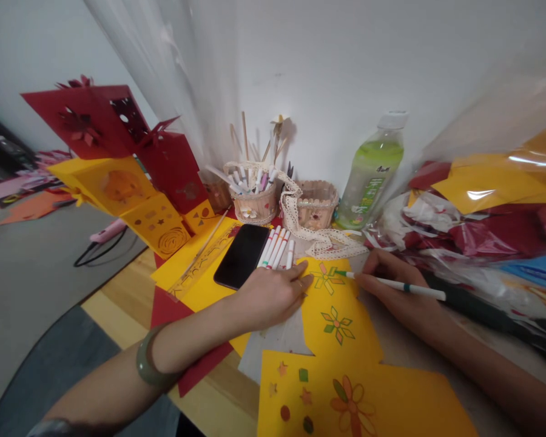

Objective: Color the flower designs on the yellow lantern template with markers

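"Main thing, quick?"

"Yellow sheet (341, 359), near side, right of centre. From my end I see three flowers on it: a far one (326, 278), a middle one (338, 326) with green petals, and a big near one (349, 405). Small star, square and round shapes left of that."

"Hands?"

"Right hand (394, 303) pinches a green-tipped marker (394, 284), tip at the far flower's right side. Left hand (270, 295) grips nothing I can see, fingers laid at the sheet's left edge. Green bangle (152, 358) on that wrist."

"Around it?"

"Just beyond the left hand, a row of white markers (275, 247), then a black phone (242, 256) left of them. Clear stencil strip (204, 258) further left."

"Far side?"

"I've got a basket (259, 209) full of markers, a second basket (318, 209) to its right, lace trim (295, 203) trailing between them. Green drink bottle (370, 176) right again, then a clear plastic bag (495, 209) of coloured paper."

"Left?"

"Red paper boxes (170, 167) behind yellow ones (157, 221). Logged."
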`<state>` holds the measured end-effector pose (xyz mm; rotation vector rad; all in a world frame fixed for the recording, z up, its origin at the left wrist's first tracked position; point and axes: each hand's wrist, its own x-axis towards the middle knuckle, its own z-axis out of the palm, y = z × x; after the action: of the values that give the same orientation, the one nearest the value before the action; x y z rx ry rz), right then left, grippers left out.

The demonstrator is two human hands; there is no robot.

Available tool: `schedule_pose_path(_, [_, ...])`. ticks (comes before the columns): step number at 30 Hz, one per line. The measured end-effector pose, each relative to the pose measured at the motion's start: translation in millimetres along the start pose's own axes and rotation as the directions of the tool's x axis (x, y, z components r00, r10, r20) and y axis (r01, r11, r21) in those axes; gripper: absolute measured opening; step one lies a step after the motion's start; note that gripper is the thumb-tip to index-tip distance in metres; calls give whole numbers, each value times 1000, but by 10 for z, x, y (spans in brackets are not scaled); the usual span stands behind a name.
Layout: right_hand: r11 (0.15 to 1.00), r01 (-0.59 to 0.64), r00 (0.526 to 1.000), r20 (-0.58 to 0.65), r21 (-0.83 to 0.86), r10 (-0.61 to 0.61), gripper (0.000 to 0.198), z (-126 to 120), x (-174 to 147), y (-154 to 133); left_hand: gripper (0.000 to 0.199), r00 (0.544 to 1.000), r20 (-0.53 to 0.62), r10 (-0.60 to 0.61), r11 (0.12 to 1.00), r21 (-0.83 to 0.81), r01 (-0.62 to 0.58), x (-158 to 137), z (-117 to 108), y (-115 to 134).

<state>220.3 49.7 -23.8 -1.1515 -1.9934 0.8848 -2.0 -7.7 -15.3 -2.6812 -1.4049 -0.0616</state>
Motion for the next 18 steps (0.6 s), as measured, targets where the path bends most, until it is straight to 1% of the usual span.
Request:
schedule_pose_path(3, [1000,-3,1000,13,5,3,21,-1,-9,-11,36,1000,-6,1,1000,6,-1,-1,-2,-4])
schedule_pose_path(7, [1000,-20,999,-26,-1,20,22,3,-7,-27,35,1000,2,1,1000,6,-1,-5,-15,-4])
schedule_pose_path(12, [1000,-16,999,33,11,15,21,3,-12,-52,36,1000,-2,-2,1000,5,2,-3,-13,1])
schedule_pose_path(16, [1000,-19,999,-28,1,19,22,12,-6,-19,35,1000,-3,-4,1000,1,4,-1,-9,2])
schedule_pose_path(18, [1000,-16,999,-36,-1,16,22,16,-2,-7,35,1000,0,-3,1000,4,3,-1,-10,0])
